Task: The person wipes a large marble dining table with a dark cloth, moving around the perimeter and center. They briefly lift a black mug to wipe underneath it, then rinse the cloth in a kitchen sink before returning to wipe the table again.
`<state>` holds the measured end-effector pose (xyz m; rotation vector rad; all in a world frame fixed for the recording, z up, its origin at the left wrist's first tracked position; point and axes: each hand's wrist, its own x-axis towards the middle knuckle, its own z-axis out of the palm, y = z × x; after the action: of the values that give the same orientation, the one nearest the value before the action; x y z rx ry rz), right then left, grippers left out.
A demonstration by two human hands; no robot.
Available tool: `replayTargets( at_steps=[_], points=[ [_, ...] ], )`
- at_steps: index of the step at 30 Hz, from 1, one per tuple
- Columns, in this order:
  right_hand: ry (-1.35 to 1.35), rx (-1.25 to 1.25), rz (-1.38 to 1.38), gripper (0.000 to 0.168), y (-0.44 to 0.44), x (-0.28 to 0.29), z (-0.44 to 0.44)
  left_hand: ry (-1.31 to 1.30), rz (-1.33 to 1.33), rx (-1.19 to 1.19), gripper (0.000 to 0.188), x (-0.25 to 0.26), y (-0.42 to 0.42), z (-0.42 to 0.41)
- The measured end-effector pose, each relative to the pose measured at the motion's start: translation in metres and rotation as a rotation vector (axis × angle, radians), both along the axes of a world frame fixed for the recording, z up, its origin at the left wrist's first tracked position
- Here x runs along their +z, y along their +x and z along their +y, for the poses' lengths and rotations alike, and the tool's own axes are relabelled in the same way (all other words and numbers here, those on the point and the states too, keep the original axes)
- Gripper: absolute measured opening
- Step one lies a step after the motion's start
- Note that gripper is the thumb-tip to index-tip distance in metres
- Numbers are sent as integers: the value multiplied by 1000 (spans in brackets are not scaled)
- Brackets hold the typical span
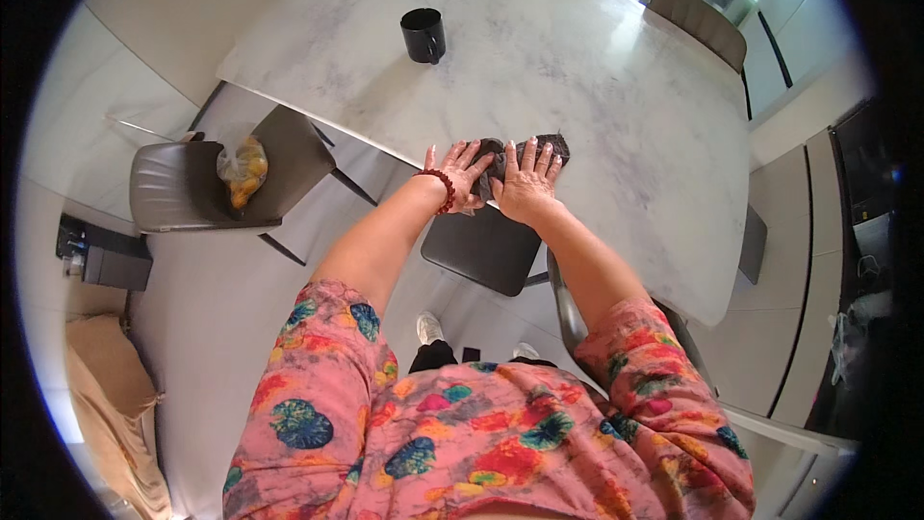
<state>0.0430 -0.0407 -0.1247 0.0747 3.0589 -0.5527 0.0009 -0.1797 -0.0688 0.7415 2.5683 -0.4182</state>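
Observation:
A dark grey cloth (489, 172) lies bunched at the near edge of the marble-patterned table (599, 94). My left hand (460, 177), with a red bead bracelet at its wrist, presses on the left part of the cloth, fingers spread. Flat on the cloth's right part rests my right hand (529, 180), its fingers also spread, and a corner of the cloth shows beyond them. Both palms face down, so their undersides are hidden. Farther back, left of the hands, a black mug (424, 36) stands upright with its handle towards me.
A grey chair (289, 152) at the left holds a plastic bag of yellow fruit (245, 172). Below my hands is a dark seat (482, 249). Another chair (567, 303) stands close by my right arm, and one more chair (696, 18) is at the far right edge.

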Motion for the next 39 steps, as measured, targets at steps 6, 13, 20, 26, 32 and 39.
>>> replayTargets(
  at_steps=[6, 13, 20, 26, 32, 39],
  points=[
    [-41, -31, -29, 72, 12, -26, 28, 50, -63, -55, 80, -8, 13, 25],
    [-24, -51, -47, 71, 25, -38, 13, 171, -53, 5, 70, -28, 44, 14],
    [-24, 145, 175, 68, 23, -12, -22, 211, 89, 82, 65, -28, 70, -49],
    [-152, 281, 181, 64, 7, -12, -57, 174, 102, 204, 60, -32, 24, -91],
    [-1269, -205, 348, 36, 11, -13, -36, 311, -12, 373, 78, -25, 21, -113],
    [-1196, -274, 495, 29, -28, 38, -19, 351, 353, 302, 74, -16, 71, -35]
  ],
)
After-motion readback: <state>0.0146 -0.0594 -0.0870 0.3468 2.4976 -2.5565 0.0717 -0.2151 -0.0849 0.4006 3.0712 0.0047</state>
